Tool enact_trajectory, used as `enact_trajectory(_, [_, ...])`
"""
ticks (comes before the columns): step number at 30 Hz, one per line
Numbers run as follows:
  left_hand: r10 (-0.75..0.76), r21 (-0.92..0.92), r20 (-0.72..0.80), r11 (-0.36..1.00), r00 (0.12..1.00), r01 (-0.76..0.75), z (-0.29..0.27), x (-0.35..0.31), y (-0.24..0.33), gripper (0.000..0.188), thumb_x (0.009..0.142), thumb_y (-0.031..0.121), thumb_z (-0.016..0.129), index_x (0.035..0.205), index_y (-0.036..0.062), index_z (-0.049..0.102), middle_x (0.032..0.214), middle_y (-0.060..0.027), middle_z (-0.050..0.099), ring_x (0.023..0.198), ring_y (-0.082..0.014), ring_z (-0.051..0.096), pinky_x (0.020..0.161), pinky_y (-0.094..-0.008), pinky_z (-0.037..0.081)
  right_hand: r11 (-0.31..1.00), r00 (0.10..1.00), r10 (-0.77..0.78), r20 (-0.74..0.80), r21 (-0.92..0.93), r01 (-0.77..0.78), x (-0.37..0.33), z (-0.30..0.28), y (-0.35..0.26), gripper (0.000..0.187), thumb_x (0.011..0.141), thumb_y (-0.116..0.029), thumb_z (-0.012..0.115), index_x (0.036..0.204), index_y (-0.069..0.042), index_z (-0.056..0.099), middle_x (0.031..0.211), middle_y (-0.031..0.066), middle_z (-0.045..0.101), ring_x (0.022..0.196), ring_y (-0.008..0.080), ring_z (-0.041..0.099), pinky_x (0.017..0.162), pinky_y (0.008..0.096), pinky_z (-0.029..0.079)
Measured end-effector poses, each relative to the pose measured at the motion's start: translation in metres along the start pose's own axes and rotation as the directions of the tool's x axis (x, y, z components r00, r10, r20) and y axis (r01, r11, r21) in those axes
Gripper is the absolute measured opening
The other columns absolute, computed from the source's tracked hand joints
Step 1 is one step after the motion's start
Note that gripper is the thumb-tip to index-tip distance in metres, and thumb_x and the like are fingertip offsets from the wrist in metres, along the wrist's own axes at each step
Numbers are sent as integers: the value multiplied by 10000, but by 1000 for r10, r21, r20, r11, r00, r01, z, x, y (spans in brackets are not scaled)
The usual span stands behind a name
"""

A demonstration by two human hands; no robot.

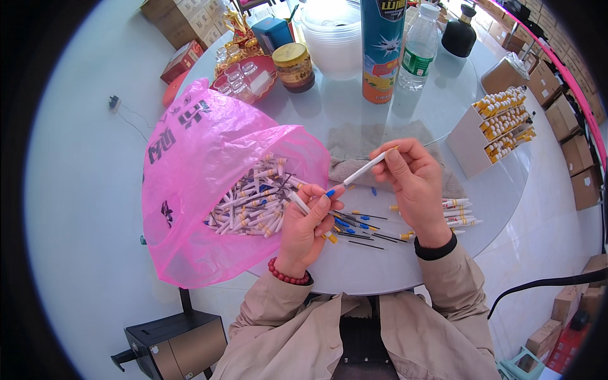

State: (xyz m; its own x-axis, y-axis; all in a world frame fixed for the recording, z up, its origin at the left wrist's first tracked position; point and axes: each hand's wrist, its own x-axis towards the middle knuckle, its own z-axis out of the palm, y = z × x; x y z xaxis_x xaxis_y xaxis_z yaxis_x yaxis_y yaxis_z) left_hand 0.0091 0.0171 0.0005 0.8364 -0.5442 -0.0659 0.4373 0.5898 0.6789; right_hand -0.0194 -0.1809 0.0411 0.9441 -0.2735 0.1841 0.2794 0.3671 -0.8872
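Observation:
My right hand (pixel 411 174) pinches a white pen barrel (pixel 364 170) near its upper end, where a bit of yellow shows; its lower end points at my left fingertips. My left hand (pixel 306 225) is closed on a white pen (pixel 299 202), mostly hidden by the fingers. A small blue pen piece (pixel 330 193) sits at that hand's fingertips. Beneath the hands lie thin dark refills (pixel 358 235) and loose blue and yellow pieces. White pens with yellow ends (pixel 457 214) lie by my right wrist. Left of my hands, a pink plastic bag (pixel 221 136) gapes over many white pen parts (pixel 259 199).
A white box (pixel 465 142) of upright yellow-and-white pens stands at the right. A grey cloth (pixel 358 152) lies beyond my hands. Farther back are a spray can (pixel 380 57), water bottle (pixel 418 54), brown jar (pixel 294 68), stacked plastic tubs (pixel 330 44) and red tray (pixel 263 88).

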Motion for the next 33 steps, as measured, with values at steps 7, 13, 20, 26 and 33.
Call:
enact_trajectory(7, [13,19,75,1000,997,-15,1,0,1,116,941,59,555,1049,67,513,1039,-150,643,819,-102,611,490,-164,351,974,985,172,-15,151,-167,3,-3,4,154,977,-150,523,1029,-10,556,994,94,634,784,77,597,699,198,505])
enact_trajectory(13, [21,6,114,1000,993,-22,3,-1,3,206,997,205,472,1101,34,521,1040,-156,626,844,-128,606,504,-195,364,916,960,276,35,293,-274,6,-9,12,163,977,-149,520,1042,-3,556,993,88,626,782,71,595,697,186,519])
enact_trajectory(20, [-195,5,183,980,964,197,6,-1,11,550,1026,409,253,1301,-23,454,880,-120,601,664,-132,518,496,-222,342,916,970,241,35,321,-239,8,-13,12,198,974,-171,536,1047,12,560,981,93,635,799,91,615,705,205,521])
enact_trajectory(26, [-241,149,220,966,945,212,7,-3,11,492,1033,337,285,1311,-37,443,762,-103,576,565,-122,455,489,-220,335,940,971,240,18,247,-237,7,-12,8,177,972,-158,535,1056,-3,552,990,96,634,782,76,605,699,192,529])
enact_trajectory(33, [-271,187,267,956,925,226,4,-5,13,489,1033,334,308,1335,-36,411,814,-135,616,610,-125,517,489,-217,338,950,969,246,15,195,-244,7,-12,4,180,970,-162,541,1059,-7,556,980,96,643,771,78,610,691,194,526])
